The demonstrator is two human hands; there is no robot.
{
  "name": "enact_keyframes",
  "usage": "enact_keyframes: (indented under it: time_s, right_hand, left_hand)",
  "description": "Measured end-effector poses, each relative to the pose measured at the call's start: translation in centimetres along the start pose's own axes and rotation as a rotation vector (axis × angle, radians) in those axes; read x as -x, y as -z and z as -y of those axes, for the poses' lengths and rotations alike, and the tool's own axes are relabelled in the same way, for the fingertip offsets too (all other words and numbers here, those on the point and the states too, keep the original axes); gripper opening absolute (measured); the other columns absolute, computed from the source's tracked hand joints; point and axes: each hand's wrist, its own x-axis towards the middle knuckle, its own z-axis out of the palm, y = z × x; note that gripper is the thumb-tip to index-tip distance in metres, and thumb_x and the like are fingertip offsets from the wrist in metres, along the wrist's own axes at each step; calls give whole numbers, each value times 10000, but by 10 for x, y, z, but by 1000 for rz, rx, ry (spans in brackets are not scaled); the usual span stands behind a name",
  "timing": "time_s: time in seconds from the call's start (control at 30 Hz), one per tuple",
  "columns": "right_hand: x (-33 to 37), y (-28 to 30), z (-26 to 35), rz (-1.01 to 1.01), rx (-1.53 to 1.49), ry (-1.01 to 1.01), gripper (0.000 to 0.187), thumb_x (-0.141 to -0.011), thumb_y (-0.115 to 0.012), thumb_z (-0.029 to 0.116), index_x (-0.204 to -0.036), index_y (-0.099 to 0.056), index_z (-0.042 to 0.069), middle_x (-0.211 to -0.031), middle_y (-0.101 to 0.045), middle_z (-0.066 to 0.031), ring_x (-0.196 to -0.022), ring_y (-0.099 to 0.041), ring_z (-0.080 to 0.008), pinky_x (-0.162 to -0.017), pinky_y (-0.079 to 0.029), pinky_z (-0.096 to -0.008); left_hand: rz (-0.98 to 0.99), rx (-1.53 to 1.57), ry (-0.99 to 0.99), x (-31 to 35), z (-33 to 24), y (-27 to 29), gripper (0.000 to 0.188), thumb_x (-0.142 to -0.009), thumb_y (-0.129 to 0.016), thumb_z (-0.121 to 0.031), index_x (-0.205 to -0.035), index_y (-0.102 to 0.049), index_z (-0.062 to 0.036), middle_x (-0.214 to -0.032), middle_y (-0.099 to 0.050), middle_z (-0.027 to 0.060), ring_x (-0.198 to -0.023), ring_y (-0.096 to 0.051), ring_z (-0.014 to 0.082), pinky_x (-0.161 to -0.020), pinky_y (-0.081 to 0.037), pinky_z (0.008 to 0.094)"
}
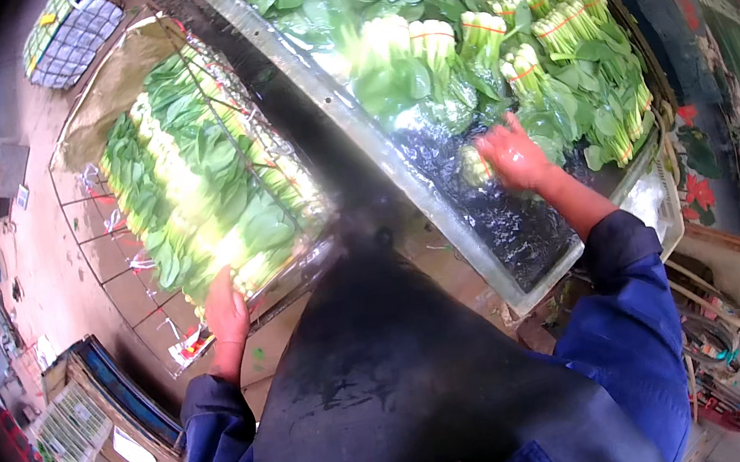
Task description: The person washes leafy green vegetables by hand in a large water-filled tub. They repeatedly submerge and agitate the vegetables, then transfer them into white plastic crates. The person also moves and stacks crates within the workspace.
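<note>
My right hand (516, 154), wet and with fingers apart, reaches into a long metal-rimmed water tub (458, 242). Its fingertips are next to a bunch of leafy greens (476, 165) with pale stalks, half in the rippling water. Several more bunches tied with red bands (482, 28) float and pile up farther along the tub. To the left, my left hand (227, 312) is at the near edge of a wire crate (122, 268) stacked with rows of leafy greens (174, 136). Its fingers lie against the stalk ends, and blur hides how they are closed.
A dark apron (370, 355) hangs between tub and crate. Brown sacking (98, 104) drapes the crate's far side. A white plastic basket (667, 201) stands by the tub's right side. Tools and cords (730, 335) lie at lower right. A wrapped bale (73, 36) stands far left.
</note>
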Motion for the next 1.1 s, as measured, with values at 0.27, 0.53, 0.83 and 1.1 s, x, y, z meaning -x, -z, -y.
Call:
enact_keyframes:
  time_s: [0.27,0.53,0.83,1.1]
  right_hand:
    - [-7,-19,38,-167,-88,38,529,-735,-748,152,-1252,-647,102,-1206,-681,-123,-1240,-572,-349,-1196,-270,-544]
    - [-4,137,113,-516,-1251,-278,892,-617,-909,70,-1393,-472,27,-1290,-619,-68,-1197,-586,-187,-1054,-474,-363]
    - [-144,220,324,-358,-1735,139,1316,-620,-969,107,-1618,-113,60,-1577,-352,-136,-1421,-408,-233,-1147,-400,-390]
    - [-196,140,377,-319,-760,-122,960,-758,-865,291,-1514,-347,7,-1579,-328,-257,-1472,-322,-407,-1192,-294,-481]
  left_hand:
    - [45,83,-9,-6,-3,8,513,-899,-482,-73,-1409,-539,-55,-1333,-603,214,-1209,-570,400,-1035,-444,467]
    - [85,598,-275,-62,-59,33,435,-914,-649,-154,-1334,-613,-44,-1298,-640,185,-1236,-591,355,-1073,-441,440]
    - [526,1378,-527,-176,-75,149,1267,-684,-925,-444,-1622,-162,-67,-1644,-249,170,-1523,-238,273,-1241,-188,407]
    - [612,914,-194,-232,180,150,950,-795,-814,-253,-1578,-311,-65,-1584,-395,131,-1471,-349,244,-1211,-274,383]
